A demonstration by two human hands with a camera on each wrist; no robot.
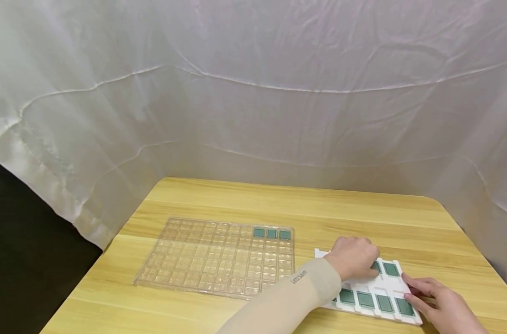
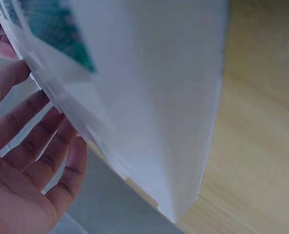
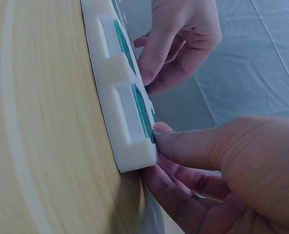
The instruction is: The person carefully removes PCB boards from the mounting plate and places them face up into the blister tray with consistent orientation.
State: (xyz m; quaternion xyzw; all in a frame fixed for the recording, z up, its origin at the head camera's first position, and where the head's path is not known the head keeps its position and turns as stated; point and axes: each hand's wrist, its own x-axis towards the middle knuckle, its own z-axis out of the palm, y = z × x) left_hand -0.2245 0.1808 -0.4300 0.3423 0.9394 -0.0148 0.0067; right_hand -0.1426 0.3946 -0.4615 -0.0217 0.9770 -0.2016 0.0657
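A white tray (image 1: 393,283) with two rows of green rectangular chips (image 1: 366,299) lies at the right of the table. My right hand (image 1: 441,301) pinches its right end; in the right wrist view the thumb (image 3: 188,146) is over the edge and the fingers curl beneath. My left hand (image 1: 355,255) reaches over the tray's upper row, partly covering it. Its fingers (image 2: 51,156) are spread and loosely bent in the left wrist view, with their tips at the tray's surface. No chip shows clearly between them.
A clear plastic tray (image 1: 212,260) of many small pockets lies left of the white tray. Several green chips (image 1: 272,234) fill pockets at its far right corner. The wooden table (image 1: 278,199) is enclosed by a pale hanging cloth (image 1: 312,125). My left sleeve crosses the clear tray's near corner.
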